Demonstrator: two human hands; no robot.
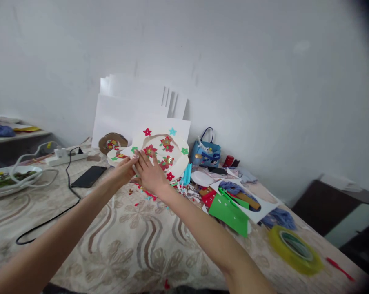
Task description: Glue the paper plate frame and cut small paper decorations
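Touching flowered plate [177,162]: right hand [150,173] flat, left hand [126,169] perhaps gripping.

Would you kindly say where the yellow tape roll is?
In the head view, the tape roll lies at lower right on the tablecloth, beside a thin red item.

The white scalloped card [178,162] looked smooth, the flat green paper sheet [229,214] matt, the round yellow plastic tape roll [284,254] glossy, the beige floral tablecloth [123,253] matt fabric.
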